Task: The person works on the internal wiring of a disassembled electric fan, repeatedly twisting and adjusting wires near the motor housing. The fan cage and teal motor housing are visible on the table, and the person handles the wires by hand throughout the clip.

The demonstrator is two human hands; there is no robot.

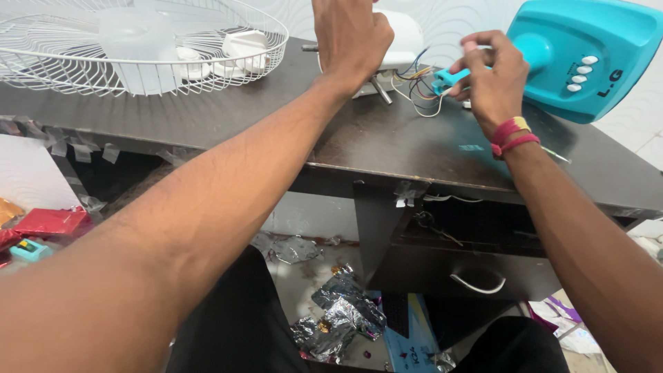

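White fan motor housing (pixel 400 38) is steadied on bench (pixel 387 138) by left hand (pixel 349 38), fingers closed round it; small teal part (pixel 449 78) w/ loose wires (pixel 418 86) is pinched by right hand (pixel 492 79), kept near motor for access.

Two bare arms reach out ahead.
The left hand (pixel 351 38) is curled in a tight grip, knuckles up. The right hand (pixel 489 77) pinches with bent fingers.
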